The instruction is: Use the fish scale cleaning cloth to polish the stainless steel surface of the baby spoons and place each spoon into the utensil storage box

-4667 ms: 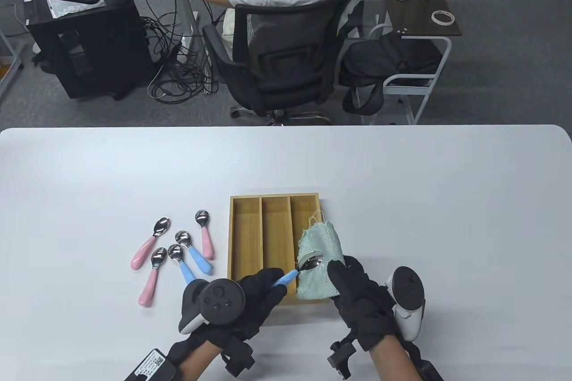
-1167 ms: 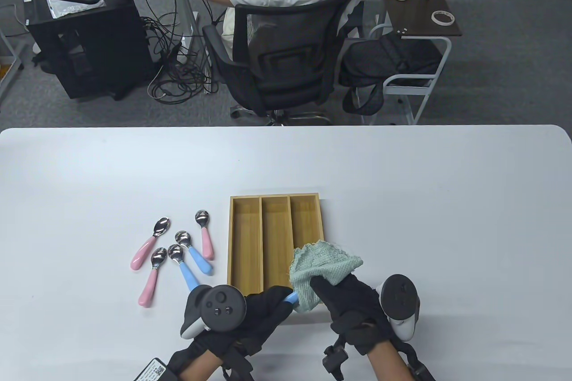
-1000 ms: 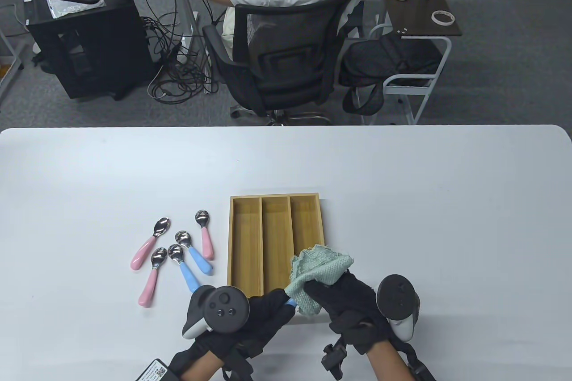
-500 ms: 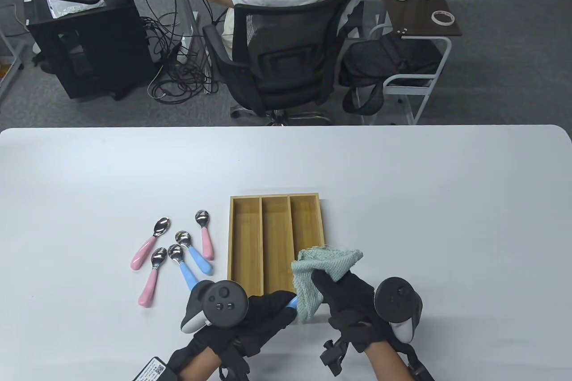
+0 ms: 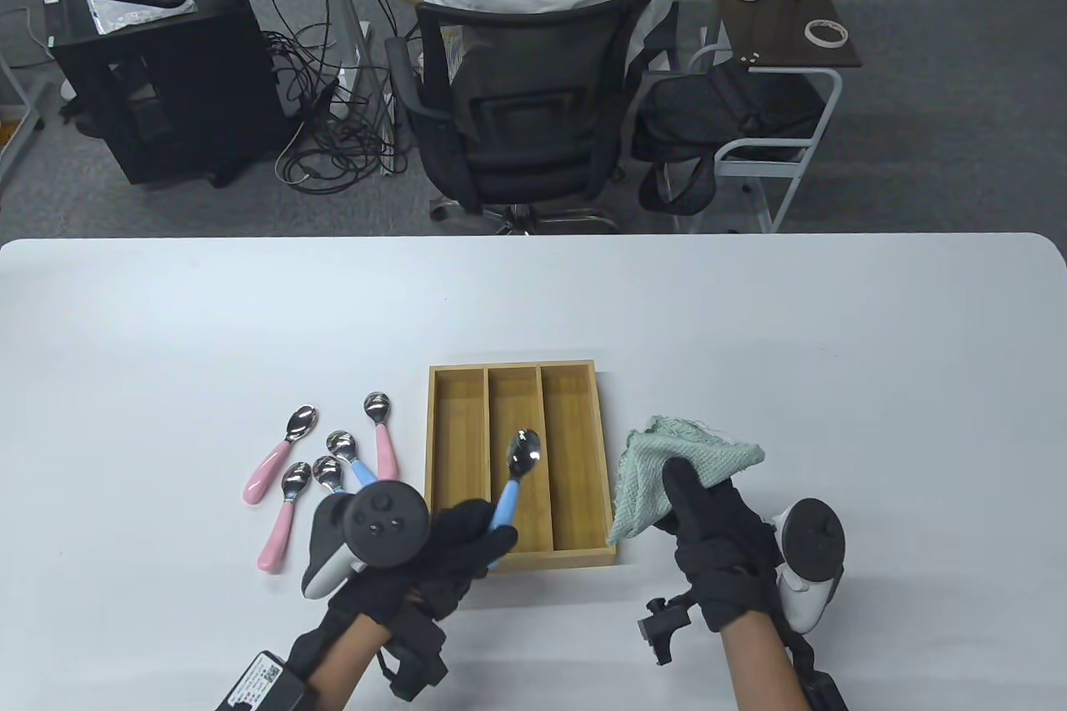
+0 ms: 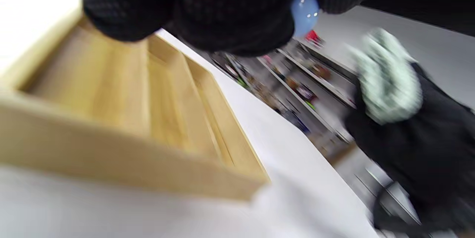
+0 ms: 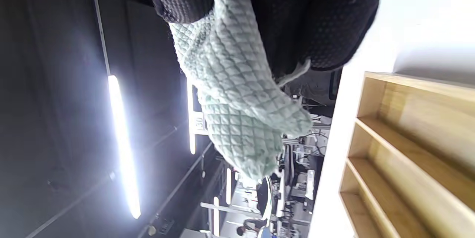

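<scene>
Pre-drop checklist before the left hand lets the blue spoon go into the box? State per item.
1. Left hand grips the blue spoon by its handle: ok.
2. Spoon bowl over the middle compartment of the utensil box: ok.
3. Cloth off the spoon, held by the right hand to the right of the box: ok.
4. All three compartments hold nothing, landing spot free: ok.
5. Spoon low enough to release without a bounce: cannot tell; its height above the box floor is unclear.
6. Steel polished clean: cannot tell; bowl too small to judge.

black knit gloves [image 5: 723, 557], dark round trackers [image 5: 380, 518]
</scene>
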